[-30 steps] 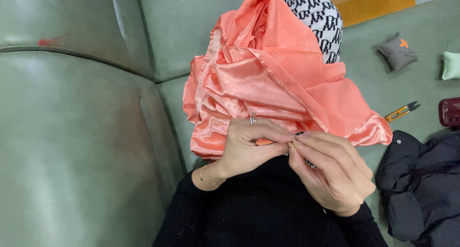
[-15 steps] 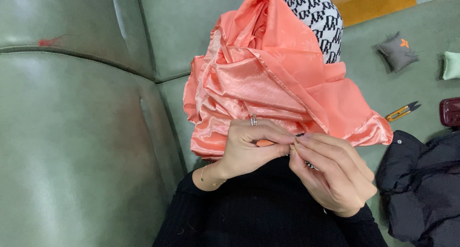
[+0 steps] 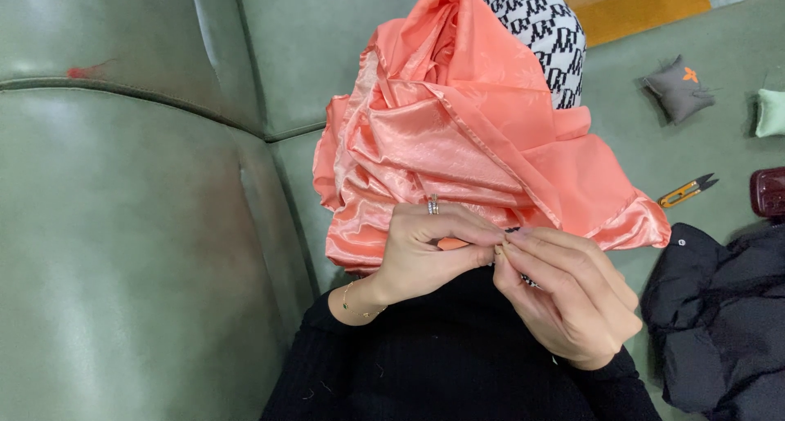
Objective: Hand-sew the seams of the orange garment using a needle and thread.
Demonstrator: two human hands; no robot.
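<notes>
Head view, L to R: green leather sofa point(image 3: 123, 249) fills the left half, small red mark point(image 3: 80, 71) at 10 o'clock. Centre: salmon satin fabric point(image 3: 458, 143) bunched in a heap, spilling from 12 o'clock down to mid-frame, over a black-and-white patterned cushion point(image 3: 544, 37). Left hand point(image 3: 425, 253), ring and thin wrist chain on it, fingers closed, pinching the fabric's lower edge at approx 6 o'clock of the heap. Right hand point(image 3: 564, 298) touching it fingertip to fingertip, thumb & index pinched shut on the same edge; whether a needle is held, can't tell. Black sleeves below. Right side: grey pincushion point(image 3: 679, 87) at 2 o'clock, yellow thread snips point(image 3: 687, 191) at 3, black jacket point(image 3: 724, 315) at 4.
</notes>
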